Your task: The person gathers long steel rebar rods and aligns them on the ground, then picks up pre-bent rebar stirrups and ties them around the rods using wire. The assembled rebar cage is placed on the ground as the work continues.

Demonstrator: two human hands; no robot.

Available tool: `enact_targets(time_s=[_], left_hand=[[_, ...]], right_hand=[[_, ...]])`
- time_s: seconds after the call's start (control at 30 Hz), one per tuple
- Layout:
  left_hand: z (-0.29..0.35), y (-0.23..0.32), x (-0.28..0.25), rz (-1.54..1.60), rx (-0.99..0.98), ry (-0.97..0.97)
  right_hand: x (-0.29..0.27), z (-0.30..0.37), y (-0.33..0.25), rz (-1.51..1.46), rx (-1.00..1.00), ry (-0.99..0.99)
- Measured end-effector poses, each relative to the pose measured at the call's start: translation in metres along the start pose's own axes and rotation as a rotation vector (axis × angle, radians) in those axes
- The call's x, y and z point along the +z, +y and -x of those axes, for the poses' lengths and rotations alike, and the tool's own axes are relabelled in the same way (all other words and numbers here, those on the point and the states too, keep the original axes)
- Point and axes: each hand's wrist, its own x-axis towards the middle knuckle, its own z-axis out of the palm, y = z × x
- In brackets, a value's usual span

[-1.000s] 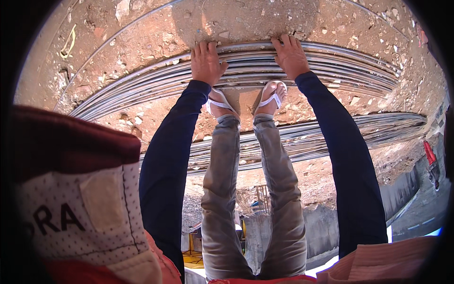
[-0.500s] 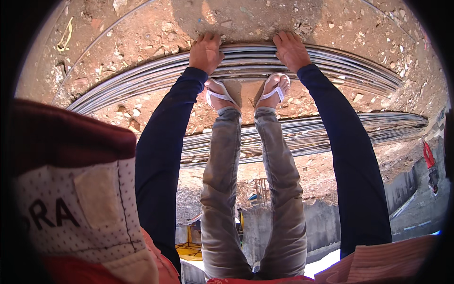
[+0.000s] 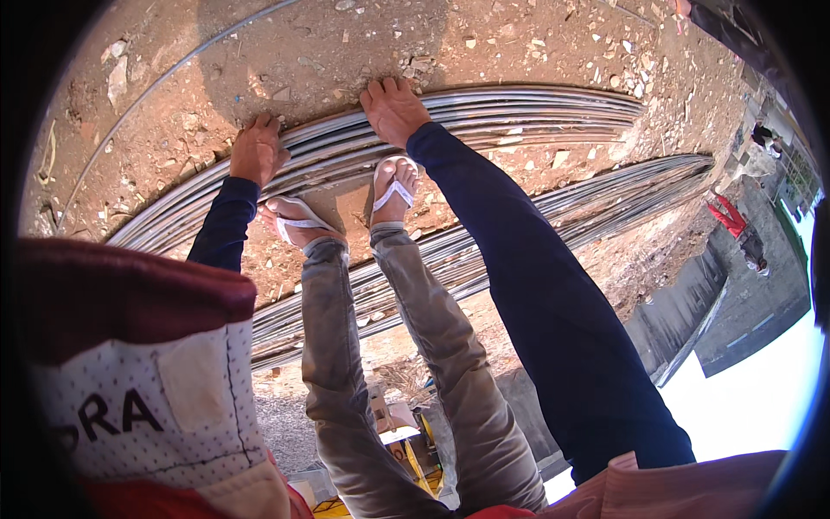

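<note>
Directly beneath left hand [image 3: 258, 152] and right hand [image 3: 395, 112], both grasping, lie metal rods [image 3: 333, 144].

Brightly daylit; shadowed across dirt ground [image 3: 346, 52] near top; blown out to white in sky [image 3: 752, 372] at lower right; bowed and blackened toward fisheye rim.

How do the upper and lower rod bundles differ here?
The left hand and right hand are on the upper bundle; neither touches the lower bundle. The upper bundle lies in front of the feet; the lower bundle runs behind them. Both are long and slender, lying on dirt.
</note>
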Motion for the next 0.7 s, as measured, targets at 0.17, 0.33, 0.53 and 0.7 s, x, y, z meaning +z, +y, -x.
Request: enact_targets(time_s=[0.17,0.33,0.53,0.7], left_hand=[[-0.004,-0.013,0.003,0.205,-0.001,-0.095],[0.01,-0.006,-0.009,0.201,-0.022,-0.358],[0.062,0.022,-0.016,0.161,-0.02,-0.329],[0.132,0.061,-0.05,0.166,-0.225,-0.463]], right_hand=[[-0.009,0.002,-0.001,0.012,0.027,-0.097],[-0.03,0.024,-0.001,-0.079,-0.018,-0.104],[-0.075,0.064,-0.034,-0.504,0.16,-0.372],[-0.139,0.119,-0.08,-0.627,0.223,-0.26]])
